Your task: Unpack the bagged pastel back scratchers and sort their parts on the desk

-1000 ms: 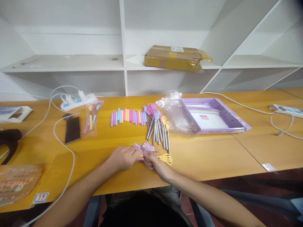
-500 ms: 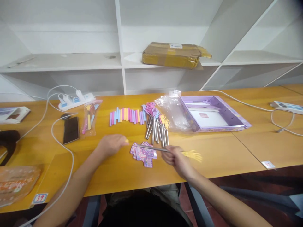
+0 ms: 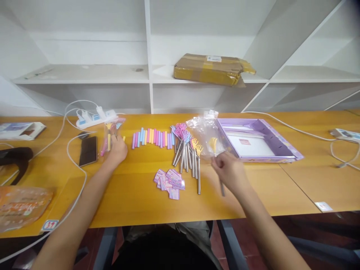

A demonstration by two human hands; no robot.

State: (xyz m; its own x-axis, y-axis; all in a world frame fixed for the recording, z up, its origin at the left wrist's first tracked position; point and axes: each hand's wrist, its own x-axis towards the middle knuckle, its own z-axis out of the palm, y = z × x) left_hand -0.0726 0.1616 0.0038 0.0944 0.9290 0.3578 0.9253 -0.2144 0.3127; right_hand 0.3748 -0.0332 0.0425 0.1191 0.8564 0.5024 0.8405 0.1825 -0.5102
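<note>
My right hand (image 3: pixel 230 168) is closed round the metal rod of a yellow back scratcher (image 3: pixel 213 143), its hand-shaped head pointing away from me and slightly blurred. My left hand (image 3: pixel 118 149) is at a clear plastic bag (image 3: pixel 102 140) of colourful back scratchers, fingers closed over its right side. A short yellow tube (image 3: pixel 124 138) pokes out of that hand. Between my hands lie a row of coloured tubes (image 3: pixel 153 137) and a pile of back scratchers (image 3: pixel 184 142) with pink, purple, blue and yellow heads. Nearer me are purple printed cards (image 3: pixel 170 182).
A purple open box (image 3: pixel 253 157) stands at the right, with crumpled clear plastic (image 3: pixel 204 129) beside it. At the left are a phone (image 3: pixel 88 150), a power strip (image 3: pixel 97 119) with cables and an orange bag (image 3: pixel 24 206). A taped carton (image 3: pixel 209 69) rests on the shelf.
My left hand has moved left and away from me, to the plastic bag. My right hand has moved right and farther out, turning the back scratcher from sideways to pointing away.
</note>
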